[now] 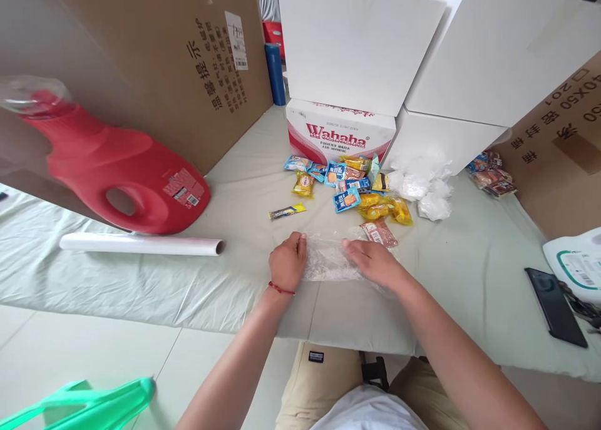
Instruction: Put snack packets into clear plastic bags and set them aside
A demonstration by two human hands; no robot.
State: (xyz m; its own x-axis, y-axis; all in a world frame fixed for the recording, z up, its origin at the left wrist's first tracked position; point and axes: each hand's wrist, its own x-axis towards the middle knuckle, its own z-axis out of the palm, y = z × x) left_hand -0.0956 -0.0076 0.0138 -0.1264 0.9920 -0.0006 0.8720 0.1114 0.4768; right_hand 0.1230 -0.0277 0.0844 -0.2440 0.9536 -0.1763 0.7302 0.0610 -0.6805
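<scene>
Between my hands stretches a crinkled piece of clear plastic film (326, 262); whether it is a bag or a flat sheet I cannot tell. My left hand (287, 262), with a red cord at the wrist, is closed on its left end. At the right side, my right hand (373, 261) pinches the film, thumb uppermost. Just beyond the right fingers lies a reddish-brown snack packet (379, 232). A slim yellow and dark packet (287, 211) rests above my left hand. Farther back is a pile of blue snack packets (346, 199) and yellow snack packets (375, 209).
Crumpled clear plastic (429, 192) sits right of the pile, before a Wahaha carton (340, 133) and white boxes (361, 48). A red detergent bottle (126, 167) and white roll (141, 244) are at left. A phone (554, 305) lies right, near a brown carton (563, 148).
</scene>
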